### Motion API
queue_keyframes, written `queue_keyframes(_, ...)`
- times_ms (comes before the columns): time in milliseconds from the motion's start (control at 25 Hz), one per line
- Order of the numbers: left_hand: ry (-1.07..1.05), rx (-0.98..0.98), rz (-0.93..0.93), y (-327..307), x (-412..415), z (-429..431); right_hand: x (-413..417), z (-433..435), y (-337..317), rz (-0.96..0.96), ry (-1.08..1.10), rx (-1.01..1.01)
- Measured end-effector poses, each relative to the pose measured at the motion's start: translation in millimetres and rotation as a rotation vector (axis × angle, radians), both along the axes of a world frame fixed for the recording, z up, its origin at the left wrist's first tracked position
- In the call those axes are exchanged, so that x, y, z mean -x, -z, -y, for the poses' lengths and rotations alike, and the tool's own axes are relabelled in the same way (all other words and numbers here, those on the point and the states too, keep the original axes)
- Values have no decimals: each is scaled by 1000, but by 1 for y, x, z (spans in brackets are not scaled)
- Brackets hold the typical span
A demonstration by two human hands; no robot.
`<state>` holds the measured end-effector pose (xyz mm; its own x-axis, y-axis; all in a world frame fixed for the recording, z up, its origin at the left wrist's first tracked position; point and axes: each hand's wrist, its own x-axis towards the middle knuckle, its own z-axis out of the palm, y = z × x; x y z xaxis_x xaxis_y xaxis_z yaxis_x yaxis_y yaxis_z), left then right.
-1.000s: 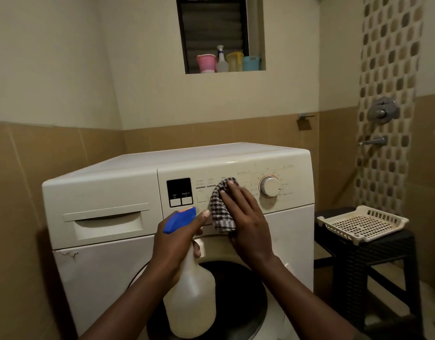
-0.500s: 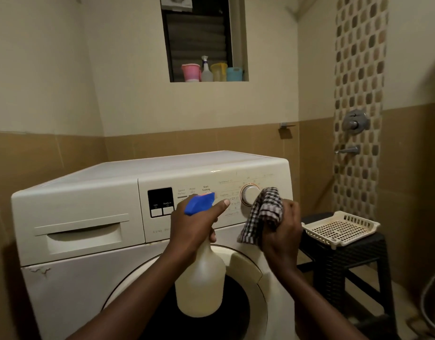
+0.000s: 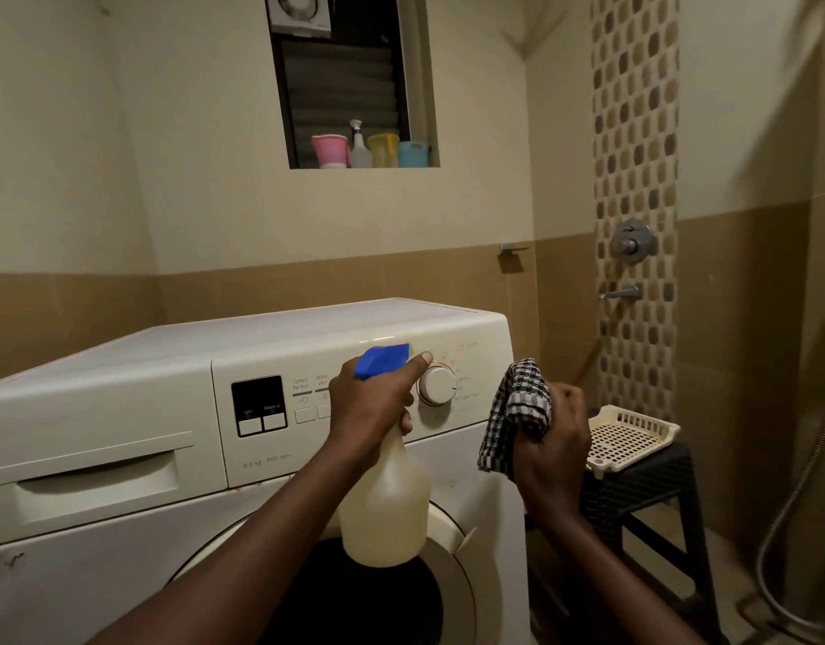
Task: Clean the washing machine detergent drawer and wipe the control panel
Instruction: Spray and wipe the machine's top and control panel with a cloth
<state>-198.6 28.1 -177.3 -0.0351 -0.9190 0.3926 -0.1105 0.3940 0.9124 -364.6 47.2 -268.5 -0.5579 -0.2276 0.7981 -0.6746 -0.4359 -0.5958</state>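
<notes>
A white front-loading washing machine (image 3: 122, 393) fills the lower left. Its detergent drawer (image 3: 94, 481) at the upper left is closed. The control panel (image 3: 271, 458) carries a dark display and a round dial (image 3: 437, 386). My left hand (image 3: 375, 402) grips a translucent spray bottle (image 3: 385, 509) with a blue head, its nozzle pointing at the panel near the dial. My right hand (image 3: 552, 449) holds a bunched black-and-white checked cloth (image 3: 517, 412) off the machine's right edge, away from the panel.
A dark stool (image 3: 648, 495) bearing a cream perforated tray (image 3: 634, 435) stands right of the machine. Cups and a small spray bottle (image 3: 360, 146) sit on the window ledge. Shower fittings (image 3: 631, 242) and a hose (image 3: 801, 481) are on the right wall.
My right hand lifted the cloth off the control panel and drew it right, past the machine's edge. My left hand raised the spray bottle and moved it right, towards the dial.
</notes>
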Motion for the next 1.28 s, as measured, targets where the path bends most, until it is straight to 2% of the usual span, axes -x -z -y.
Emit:
queue_keyframes(400,69,11,102,7,26,1,16,2,6,27,15,-50)
queue_keyframes(520,162,-29,113,18,29,-2,17,0,5,25,14,-40)
queue_keyframes(680,133,-103,174,34,30,-3,15,0,2,11,3,-17)
queue_keyframes(800,205,-185,198,47,19,-4,14,2,0,21,5,-4)
queue_keyframes(920,118,-207,206,57,4,-3,15,8,4,31,21,-23)
queue_keyframes(1040,3,-144,180,58,-12,-1,14,14,8,40,20,-28)
queue_keyframes(1160,11,-93,162,54,-25,0,5,25,12,60,6,-49)
queue_keyframes(1280,24,-83,126,56,-37,-5,-21,49,17,110,-26,-181)
